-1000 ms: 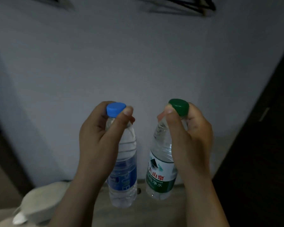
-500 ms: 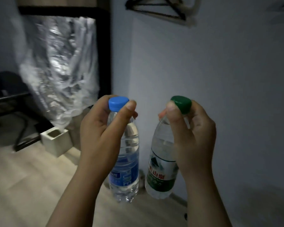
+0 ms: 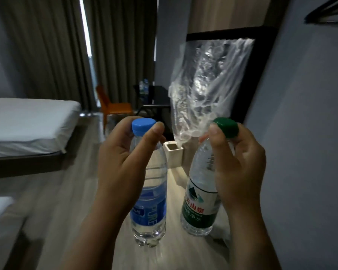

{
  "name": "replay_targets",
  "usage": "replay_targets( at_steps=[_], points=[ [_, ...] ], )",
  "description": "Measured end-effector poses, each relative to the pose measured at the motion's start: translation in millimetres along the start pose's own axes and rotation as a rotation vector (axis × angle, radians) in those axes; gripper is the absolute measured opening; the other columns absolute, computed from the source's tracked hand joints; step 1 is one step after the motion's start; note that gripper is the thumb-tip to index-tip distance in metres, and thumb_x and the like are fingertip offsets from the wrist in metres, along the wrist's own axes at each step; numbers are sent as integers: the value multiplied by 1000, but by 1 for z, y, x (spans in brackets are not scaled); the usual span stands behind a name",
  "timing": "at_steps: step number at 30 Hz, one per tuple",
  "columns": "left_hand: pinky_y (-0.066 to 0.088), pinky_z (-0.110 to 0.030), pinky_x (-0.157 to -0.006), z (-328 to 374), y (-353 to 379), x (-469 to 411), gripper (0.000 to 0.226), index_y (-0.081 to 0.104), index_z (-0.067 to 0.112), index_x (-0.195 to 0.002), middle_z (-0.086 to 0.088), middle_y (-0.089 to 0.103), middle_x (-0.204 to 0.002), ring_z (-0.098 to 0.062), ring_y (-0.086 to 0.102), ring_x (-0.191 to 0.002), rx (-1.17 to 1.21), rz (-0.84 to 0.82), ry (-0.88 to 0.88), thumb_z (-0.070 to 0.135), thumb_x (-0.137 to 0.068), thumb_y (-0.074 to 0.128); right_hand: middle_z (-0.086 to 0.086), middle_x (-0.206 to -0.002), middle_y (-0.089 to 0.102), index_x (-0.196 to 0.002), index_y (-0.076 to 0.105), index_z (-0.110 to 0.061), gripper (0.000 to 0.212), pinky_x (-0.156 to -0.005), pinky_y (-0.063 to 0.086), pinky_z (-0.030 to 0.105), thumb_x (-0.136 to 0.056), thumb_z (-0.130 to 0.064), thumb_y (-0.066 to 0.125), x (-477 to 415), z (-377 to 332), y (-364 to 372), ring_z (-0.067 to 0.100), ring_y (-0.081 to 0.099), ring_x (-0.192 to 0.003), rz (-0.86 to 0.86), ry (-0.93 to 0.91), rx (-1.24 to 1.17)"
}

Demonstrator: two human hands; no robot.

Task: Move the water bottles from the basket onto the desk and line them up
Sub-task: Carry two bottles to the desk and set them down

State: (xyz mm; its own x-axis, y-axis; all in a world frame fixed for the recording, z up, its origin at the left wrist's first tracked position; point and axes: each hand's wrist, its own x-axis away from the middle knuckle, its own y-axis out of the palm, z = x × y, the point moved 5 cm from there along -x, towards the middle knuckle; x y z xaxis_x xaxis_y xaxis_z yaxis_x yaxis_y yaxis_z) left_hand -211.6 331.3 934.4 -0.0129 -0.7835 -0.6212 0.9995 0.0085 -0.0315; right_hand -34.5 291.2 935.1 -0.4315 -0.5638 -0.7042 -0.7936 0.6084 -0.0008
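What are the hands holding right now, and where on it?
Two bottles: left hand grips the blue-capped bottle at its neck; right hand grips the green-capped bottle at its neck.

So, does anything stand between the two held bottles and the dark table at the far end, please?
Nothing visible blocks the floor to the dark table; the white box and hanging plastic sit right of the path, the bed left.

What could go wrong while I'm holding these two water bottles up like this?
1. Grip: the left hand holds the blue-capped bottle and the right hand the green-capped bottle only near their tops, bodies dangling, so either might slip.
2. Path: a hanging plastic bag and a white box on the floor sit just ahead; a bottle could snag or a foot could catch.
3. The room is dim, so obstacles are harder to spot.
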Motion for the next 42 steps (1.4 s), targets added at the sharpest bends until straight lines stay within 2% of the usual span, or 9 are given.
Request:
replay_targets(
  at_steps=[4,8,11,16,22,26,29,35,42],
  points=[
    [56,-37,-76,2,-45,0,34,63,19,-91,1,67,-83,-14,65,-81,-91,90,15,50,-84,51,-15,-76,69,-82,64,-30,17,-67,48,14,-84,-46,57,8,-10,41,3,65,-75,-90,-3,-87],
    [56,-34,-76,-1,-91,-3,33,63,16,-91,0,67,-81,-15,65,-79,-101,146,12,47,-84,52,-14,-74,69,-83,66,-23,28,-67,49,19,-85,-48,55,13,-19,87,5,66,-73,-126,-2,-124],
    [54,-25,-73,-4,-127,-8,30,63,17,-89,1,67,-80,-13,65,-78,-124,179,32,45,-85,53,-9,-75,70,-84,68,-15,37,-69,52,27,-86,-49,55,20,-23,122,11,68,-75,-138,-6,-140],
    [52,-20,-70,-20,-177,-18,32,63,15,-88,4,66,-79,-13,64,-77,-154,177,43,45,-85,50,-6,-77,70,-84,67,-18,33,-69,51,22,-86,-49,55,39,-26,175,12,68,-76,-164,31,-170],
    [51,-23,-69,-52,-212,-40,36,63,16,-87,6,66,-77,-11,64,-76,-147,198,5,49,-82,51,-7,-78,71,-85,66,-17,31,-70,48,13,-87,-46,56,36,-19,224,7,67,-77,-203,40,-183],
    [51,-19,-70,-81,-221,-64,35,63,17,-87,7,66,-78,-11,65,-77,-139,204,-9,50,-82,51,-9,-78,70,-83,66,-19,29,-71,50,17,-87,-47,56,22,0,252,9,67,-77,-207,40,-152],
    [50,-15,-69,-110,-219,-89,34,62,18,-87,7,66,-79,-9,65,-77,-144,203,-25,50,-82,51,-13,-77,69,-81,66,-20,30,-68,46,10,-86,-47,56,7,24,275,5,66,-76,-230,46,-139],
    [51,-21,-68,-169,-200,-157,35,62,17,-86,5,65,-77,-11,63,-75,-179,203,-24,50,-81,51,-12,-76,68,-81,66,-20,30,-64,43,5,-85,-48,55,-46,88,321,2,65,-73,-262,68,-171],
    [50,-18,-70,-223,-176,-255,36,62,14,-87,3,64,-79,-13,61,-77,-209,216,23,48,-84,49,-9,-78,68,-83,66,-18,27,-64,42,3,-87,-43,57,-131,148,372,2,64,-74,-284,23,-200]
  ],
)
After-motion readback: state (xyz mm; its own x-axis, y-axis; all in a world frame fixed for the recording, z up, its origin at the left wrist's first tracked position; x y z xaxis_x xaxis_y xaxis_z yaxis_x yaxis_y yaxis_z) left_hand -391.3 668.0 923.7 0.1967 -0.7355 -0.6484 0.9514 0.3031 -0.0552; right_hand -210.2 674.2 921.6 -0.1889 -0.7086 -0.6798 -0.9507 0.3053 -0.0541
